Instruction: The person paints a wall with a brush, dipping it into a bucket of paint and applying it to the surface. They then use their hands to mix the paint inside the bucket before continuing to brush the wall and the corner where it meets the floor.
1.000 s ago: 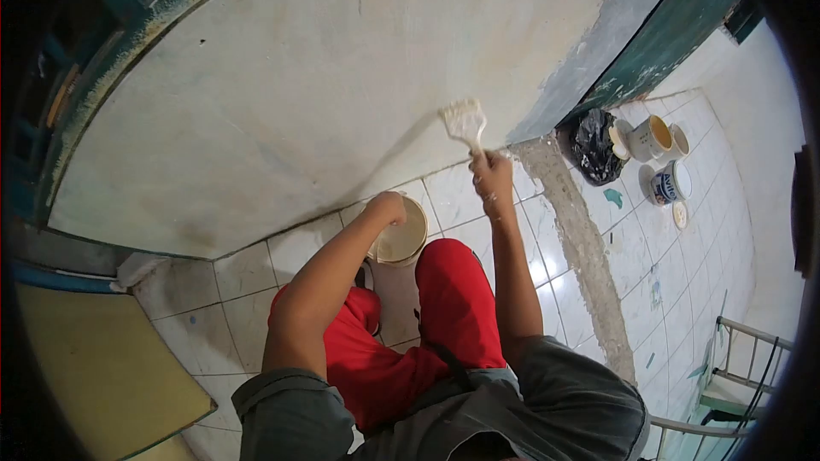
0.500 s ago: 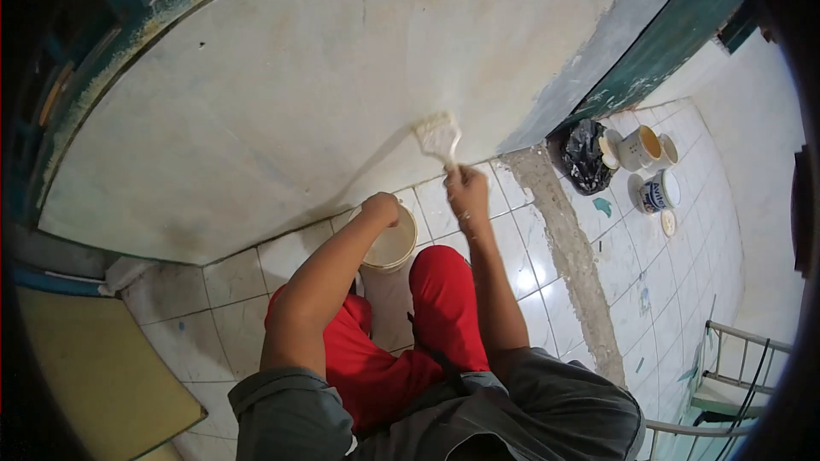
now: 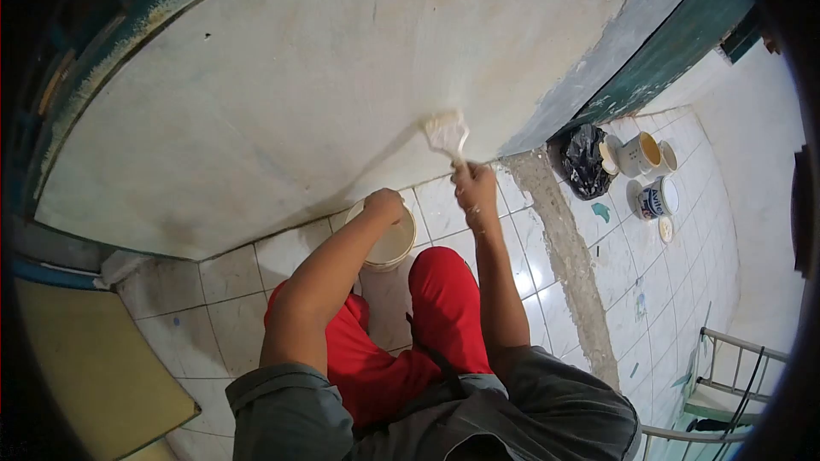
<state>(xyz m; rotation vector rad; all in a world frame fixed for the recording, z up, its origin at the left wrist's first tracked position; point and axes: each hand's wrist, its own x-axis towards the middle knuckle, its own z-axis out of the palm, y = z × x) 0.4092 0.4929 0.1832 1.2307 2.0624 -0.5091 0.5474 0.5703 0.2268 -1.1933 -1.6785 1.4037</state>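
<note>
Low on wall (image 3: 299, 94), my right hand (image 3: 475, 186) closed round brush (image 3: 447, 132) handle, bristles pressed to surface. Brush sits slightly left of its spot a second ago. Left hand (image 3: 384, 203) still grips bucket (image 3: 395, 243) rim, bucket unmoved on floor (image 3: 239, 273).

One brush (image 3: 446, 132), one bucket (image 3: 391, 245), one black bag (image 3: 583, 160).
</note>
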